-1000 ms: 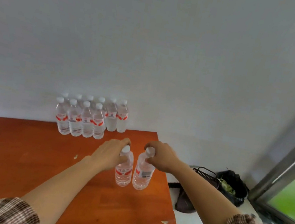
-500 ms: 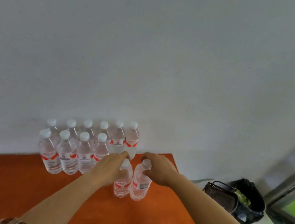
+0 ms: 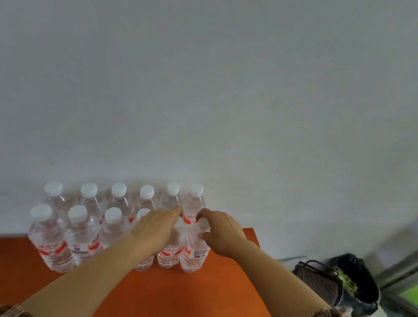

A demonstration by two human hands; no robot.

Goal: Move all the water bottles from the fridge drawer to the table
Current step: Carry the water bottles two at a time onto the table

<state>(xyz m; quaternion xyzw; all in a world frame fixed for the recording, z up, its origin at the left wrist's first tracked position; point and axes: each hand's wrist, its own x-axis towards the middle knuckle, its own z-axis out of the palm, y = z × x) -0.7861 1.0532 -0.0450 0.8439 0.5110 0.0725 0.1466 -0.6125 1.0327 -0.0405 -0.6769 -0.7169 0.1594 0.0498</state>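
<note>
Both hands are at the back of the orange tabletop (image 3: 182,305), by the wall. The left hand (image 3: 155,227) grips the top of one water bottle (image 3: 169,253). The right hand (image 3: 221,231) grips the top of another bottle (image 3: 194,255) right next to it. Both bottles stand up on the tabletop, touching the group of bottles (image 3: 77,226) lined up in two rows.

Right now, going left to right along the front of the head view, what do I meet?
Front-row bottle at the far left → left hand → bottle under the right hand → right hand → dark basket → black bin → window frame.
</note>
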